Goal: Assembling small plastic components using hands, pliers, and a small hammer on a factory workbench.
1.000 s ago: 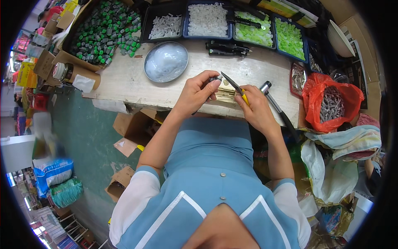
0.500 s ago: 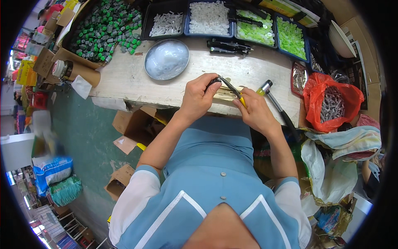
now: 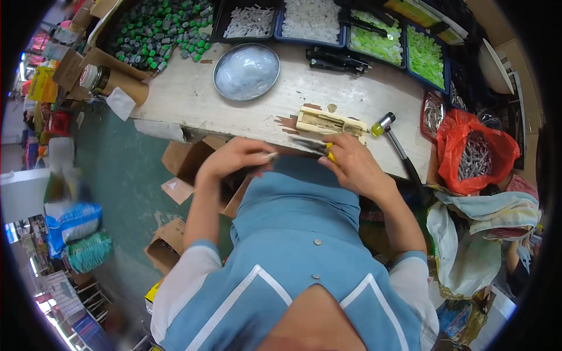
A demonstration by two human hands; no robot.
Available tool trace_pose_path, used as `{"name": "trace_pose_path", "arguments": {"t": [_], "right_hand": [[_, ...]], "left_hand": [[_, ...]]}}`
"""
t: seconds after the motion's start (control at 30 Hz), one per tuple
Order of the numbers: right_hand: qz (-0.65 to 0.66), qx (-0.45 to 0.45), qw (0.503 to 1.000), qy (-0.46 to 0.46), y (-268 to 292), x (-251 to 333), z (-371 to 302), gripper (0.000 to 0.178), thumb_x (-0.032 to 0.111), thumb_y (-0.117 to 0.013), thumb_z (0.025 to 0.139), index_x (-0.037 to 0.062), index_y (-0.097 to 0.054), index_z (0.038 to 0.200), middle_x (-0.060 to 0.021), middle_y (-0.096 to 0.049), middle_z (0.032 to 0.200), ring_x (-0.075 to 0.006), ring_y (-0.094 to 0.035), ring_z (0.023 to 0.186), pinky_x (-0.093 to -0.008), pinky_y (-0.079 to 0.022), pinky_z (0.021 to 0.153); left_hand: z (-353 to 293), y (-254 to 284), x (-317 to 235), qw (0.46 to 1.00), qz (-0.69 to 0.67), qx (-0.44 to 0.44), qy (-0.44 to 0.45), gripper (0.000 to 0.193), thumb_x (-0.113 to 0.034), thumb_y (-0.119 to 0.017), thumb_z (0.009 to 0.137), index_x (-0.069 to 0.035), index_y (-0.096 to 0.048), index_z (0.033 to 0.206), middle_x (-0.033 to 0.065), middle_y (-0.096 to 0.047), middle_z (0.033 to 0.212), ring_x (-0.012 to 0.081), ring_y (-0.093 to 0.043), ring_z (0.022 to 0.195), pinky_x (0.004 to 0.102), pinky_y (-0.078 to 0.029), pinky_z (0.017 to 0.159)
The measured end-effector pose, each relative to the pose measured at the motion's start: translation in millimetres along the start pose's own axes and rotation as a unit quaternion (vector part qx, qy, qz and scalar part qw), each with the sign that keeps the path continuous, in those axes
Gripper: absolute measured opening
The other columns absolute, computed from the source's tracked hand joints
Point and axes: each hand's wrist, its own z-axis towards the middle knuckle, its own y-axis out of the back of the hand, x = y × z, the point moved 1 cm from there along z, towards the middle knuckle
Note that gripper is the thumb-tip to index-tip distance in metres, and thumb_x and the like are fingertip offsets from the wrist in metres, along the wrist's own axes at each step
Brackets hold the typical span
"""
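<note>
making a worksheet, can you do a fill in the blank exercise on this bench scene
1. The yellow-handled pliers are in the person's ____ hand.
2. The plastic bag of grey pieces is ____.
3. The hammer has a ____ grip.
4. The heaped pieces at top left are dark grey and ____.

Missing words: right; red; black; green.

On the table (image 3: 175,96), the frame (image 3: 333,117) lay between the dish (image 3: 246,71), farther left, and the hammer (image 3: 398,144) on its right; trays (image 3: 310,42) stood in a row behind, the pliers (image 3: 316,147) were in the right hand (image 3: 350,161) before the frame
</note>
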Motion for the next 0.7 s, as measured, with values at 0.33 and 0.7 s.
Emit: {"name": "trace_pose_path", "arguments": {"t": [0.33,0.7], "right_hand": [[0.008,-0.075,0.995,-0.069,16,-16,-9,0.022,0.017,-0.059,0.083,-0.0047,-0.055,0.077,-0.0178,-0.055,0.098,-0.033,-0.051,0.088,-0.0392,-0.042,0.077],[-0.027,-0.109,0.988,-0.108,21,-28,-31,0.02,0.016,-0.059,0.082,-0.0037,-0.056,0.077,-0.0157,-0.056,0.094,-0.0317,-0.051,0.087,-0.0381,-0.041,0.077]], "left_hand": [[83,-9,-76,0.701,0.484,-0.325,-0.411,0.027,-0.026,-0.072,0.069,-0.009,-0.066,0.089,0.0118,-0.056,0.094,0.0288,-0.05,0.092,0.0386,-0.039,0.078],[205,-54,-96,0.548,0.604,-0.314,-0.486,0.016,-0.011,-0.059,0.07,-0.008,-0.06,0.086,0.0134,-0.046,0.117,0.0315,-0.038,0.114,0.0473,-0.027,0.09]]}}
